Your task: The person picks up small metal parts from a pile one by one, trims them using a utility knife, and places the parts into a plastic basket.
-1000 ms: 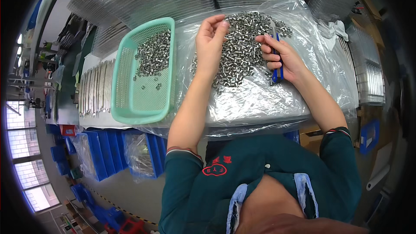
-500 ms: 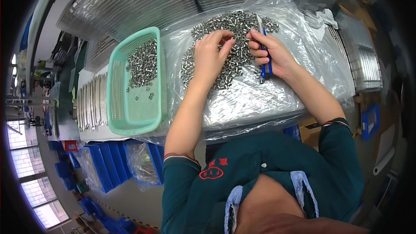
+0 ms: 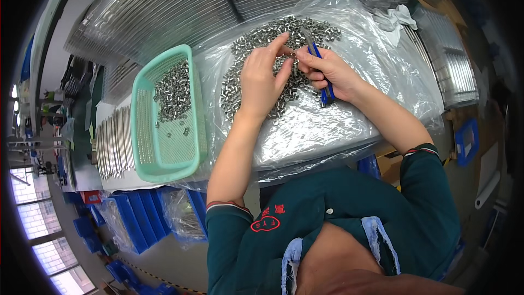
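A pile of small shiny metal rings or sleeves (image 3: 281, 106) lies on clear plastic sheeting (image 3: 289, 136). Above the pile is my left hand (image 3: 261, 83), its thumb and index finger apart and nothing visible in its grasp. Close on its right, my right hand (image 3: 335, 76) is closed round a blue utility knife (image 3: 327, 94), whose metal blade points away from me. The thumb and index finger of that hand also pinch together near my left fingers. A tiny ring seems to be at those fingertips, but it is too small to make out surely.
A light green mesh basket (image 3: 199, 139) with more metal pieces stands to the left. Stacked clear plastic trays (image 3: 164, 16) line the back, and more trays (image 3: 450, 65) sit at the right beside a white cloth (image 3: 394, 22). Blue bins (image 3: 136, 218) are below the table's left edge.
My left index finger has straightened and lifted away from the thumb. My right hand, still round the knife, has come nearer to the left one. The whole view has shifted slightly.
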Demonstrator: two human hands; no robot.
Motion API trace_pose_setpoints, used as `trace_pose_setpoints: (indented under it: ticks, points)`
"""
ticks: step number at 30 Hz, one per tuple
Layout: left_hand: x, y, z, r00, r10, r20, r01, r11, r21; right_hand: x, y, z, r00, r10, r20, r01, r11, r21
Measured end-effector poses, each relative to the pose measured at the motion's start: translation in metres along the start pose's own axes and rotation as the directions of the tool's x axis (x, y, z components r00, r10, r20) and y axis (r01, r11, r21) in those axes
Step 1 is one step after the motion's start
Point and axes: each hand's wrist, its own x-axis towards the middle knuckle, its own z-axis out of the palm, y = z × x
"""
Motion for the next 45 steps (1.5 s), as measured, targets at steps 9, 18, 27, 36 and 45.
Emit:
trace_pose_setpoints:
  ticks: [9,18,27,36,45]
  points:
    - [-0.012,-0.015,-0.01,0.974,-0.219,-0.049,0.205,0.957,-0.205,0.001,-0.002,-0.002,0.993,0.077,0.089,-0.088,0.987,0.133]
    - [0.0,0.003,-0.001,0.98,-0.169,-0.105,0.141,0.963,-0.228,0.002,-0.001,-0.005,0.991,0.074,0.108,-0.09,0.984,0.156]
    - [-0.004,0.0,0.003,0.991,-0.134,0.0,0.132,0.975,-0.181,0.002,0.0,-0.004,0.994,0.073,0.078,-0.083,0.987,0.135]
    - [-0.004,0.001,0.004,0.989,-0.151,0.005,0.148,0.968,-0.204,0.002,-0.001,-0.003,0.993,0.091,0.077,-0.1,0.988,0.121]
    - [-0.005,0.002,0.002,0.99,-0.131,0.052,0.135,0.986,-0.094,0.002,0.001,-0.005,0.994,0.083,0.071,-0.092,0.987,0.133]
